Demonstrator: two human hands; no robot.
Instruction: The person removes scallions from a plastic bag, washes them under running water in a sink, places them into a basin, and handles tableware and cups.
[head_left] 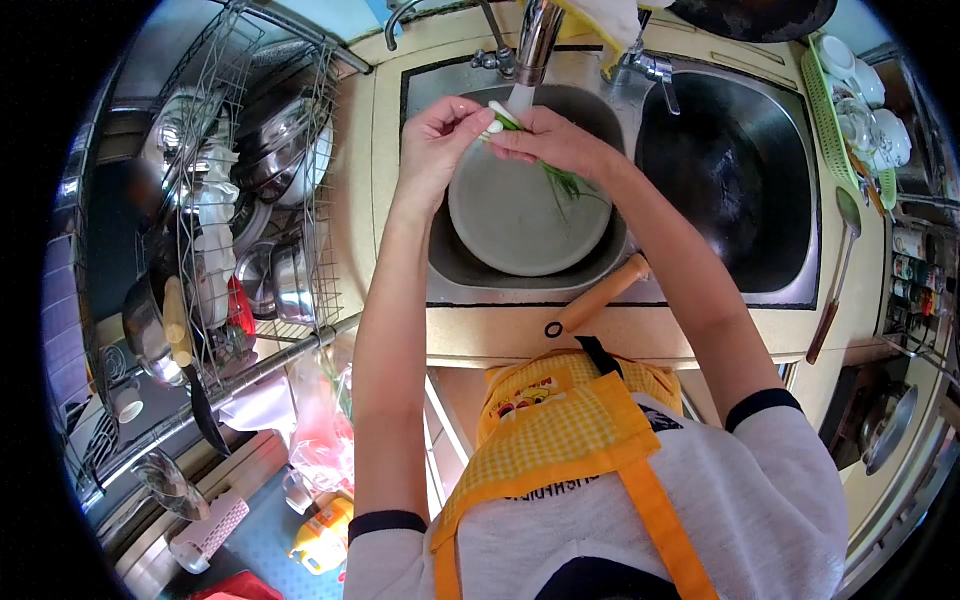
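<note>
Over the left sink basin (440, 255), my left hand (447, 135) is closed, fingertips pinching the white ends of some spring onions (505, 118). My right hand (565, 145) is wrapped round their green stalks, and leaf tips hang below its fingers. Water (520, 98) runs from the chrome tap (540, 40) right at the spring onions. Beneath both hands, a round grey-white basin (520, 235) stands in the sink, with some leaves over its right side. A wooden handle (600, 295) with a black ring lies across the sink's front edge.
The dark right sink basin (725, 200) has a second tap (645, 70) behind it. A ladle (840, 270) lies on the right counter beside a green dish rack (825, 110) with cups. On the left stands a wire rack (290, 150) full of pots.
</note>
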